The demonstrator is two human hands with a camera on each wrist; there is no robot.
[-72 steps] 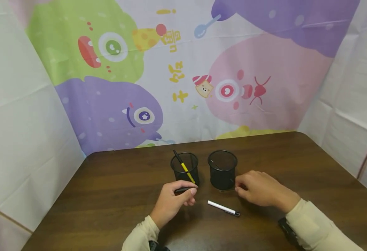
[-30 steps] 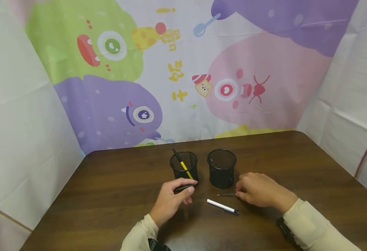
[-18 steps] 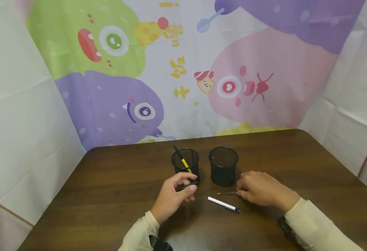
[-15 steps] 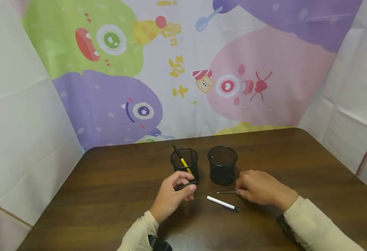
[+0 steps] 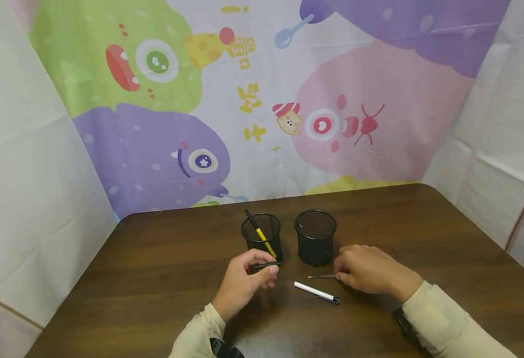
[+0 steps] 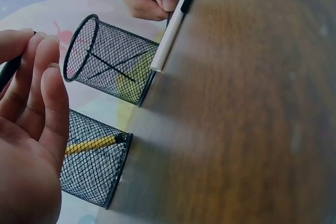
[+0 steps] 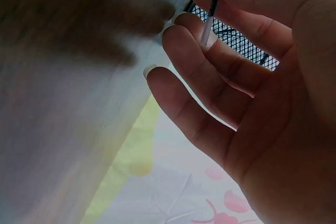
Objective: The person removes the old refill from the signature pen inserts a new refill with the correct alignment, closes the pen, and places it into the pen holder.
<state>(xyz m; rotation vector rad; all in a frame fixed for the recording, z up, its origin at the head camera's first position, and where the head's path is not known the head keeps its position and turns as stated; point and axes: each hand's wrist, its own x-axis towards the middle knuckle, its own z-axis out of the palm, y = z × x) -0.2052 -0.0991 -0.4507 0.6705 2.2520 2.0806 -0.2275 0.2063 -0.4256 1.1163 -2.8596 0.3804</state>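
Observation:
My left hand (image 5: 246, 281) pinches a black pen-like barrel (image 5: 262, 266) between thumb and fingers, in front of the left mesh cup (image 5: 261, 214). My right hand (image 5: 376, 271) pinches a thin pen refill (image 5: 322, 276) by one end, its pointed tip facing left, low over the table. In the right wrist view the refill (image 7: 208, 29) shows a dark section and a pale, translucent end. A white pen (image 5: 316, 292) with a black clip end lies on the table between the hands. In the left wrist view this white pen (image 6: 170, 32) partly covers the refill.
A yellow and black pen (image 5: 260, 232) leans in the left cup. The right mesh cup (image 5: 315, 253) stands beside it, with thin dark sticks (image 6: 113, 66) crossing inside. All stand on a brown wooden table (image 5: 154, 268), with a printed cloth (image 5: 253, 164) behind.
The refill, mostly hidden near the right cup's base at first, now shows in front of it. The black barrel in my left hand tilted up briefly, then came back nearly level.

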